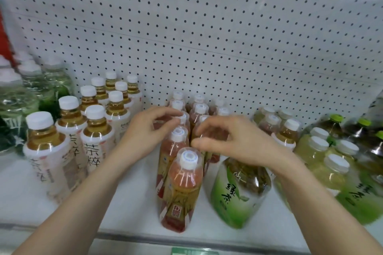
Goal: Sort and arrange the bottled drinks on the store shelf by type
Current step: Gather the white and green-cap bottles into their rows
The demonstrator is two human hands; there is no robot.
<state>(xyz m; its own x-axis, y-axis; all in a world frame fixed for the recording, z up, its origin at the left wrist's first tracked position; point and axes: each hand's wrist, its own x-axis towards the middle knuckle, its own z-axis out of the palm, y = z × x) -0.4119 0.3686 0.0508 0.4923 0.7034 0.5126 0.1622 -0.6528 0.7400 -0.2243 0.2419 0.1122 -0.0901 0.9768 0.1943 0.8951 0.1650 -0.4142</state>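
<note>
Red tea bottles (182, 188) with white caps stand in two rows down the middle of the white shelf (132, 209). My left hand (149, 132) hovers at the left row, fingers curled and apart beside a cap, holding nothing. My right hand (234, 143) curls over the right row, with thumb and fingers around the top of a red tea bottle (211, 135). A green tea bottle (238, 192) stands under my right wrist, which hides its cap. Amber tea bottles with white labels (95, 136) are grouped on the left. Pale green tea bottles (331, 170) are on the right.
The white pegboard back wall (207, 37) stands behind the rows. Clear water-like bottles (18, 93) crowd the far left. Dark bottles with green caps (360, 130) sit at the far right. A small mixed cluster (277, 124) stands behind my right hand. The shelf's front edge (165, 238) runs below.
</note>
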